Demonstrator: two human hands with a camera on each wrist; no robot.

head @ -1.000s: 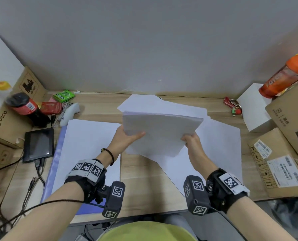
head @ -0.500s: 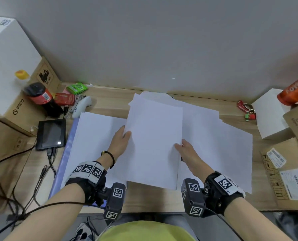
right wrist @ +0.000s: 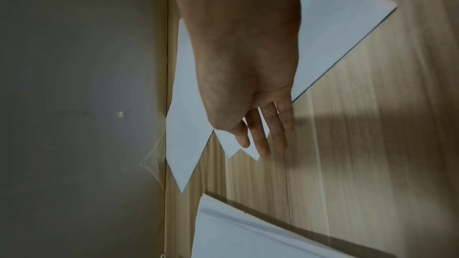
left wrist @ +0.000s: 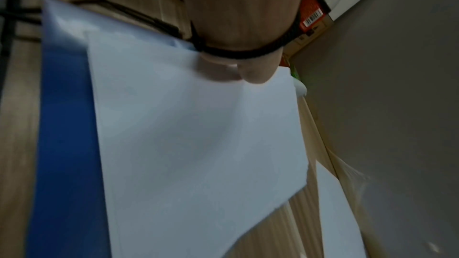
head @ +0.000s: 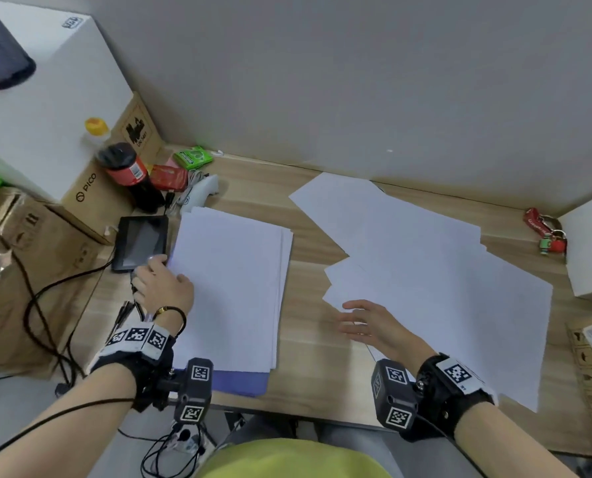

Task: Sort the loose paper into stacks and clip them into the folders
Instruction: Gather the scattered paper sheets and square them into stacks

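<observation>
A stack of white paper (head: 232,288) lies on a blue folder (head: 241,382) at the desk's left; the stack (left wrist: 198,144) and the folder (left wrist: 64,125) also fill the left wrist view. My left hand (head: 162,282) pinches the stack's left edge, thumb (left wrist: 253,77) on top, the other fingers hidden. Several loose white sheets (head: 443,270) are fanned across the right of the desk. My right hand (head: 360,322) hovers open by their near left corner, holding nothing. Its straight fingers (right wrist: 263,140) are over the corners of the sheets (right wrist: 233,144).
A small black tablet (head: 143,236) with cables lies just beyond my left hand. A cola bottle (head: 129,170), white controller (head: 201,191), green packet (head: 193,157) and PICO box (head: 84,188) crowd the back left. A red keyring (head: 546,232) and white box (head: 591,250) sit right.
The stack that both hands held has come down onto the left pile over the blue folder. My right hand let go and drew back toward the loose sheets.
</observation>
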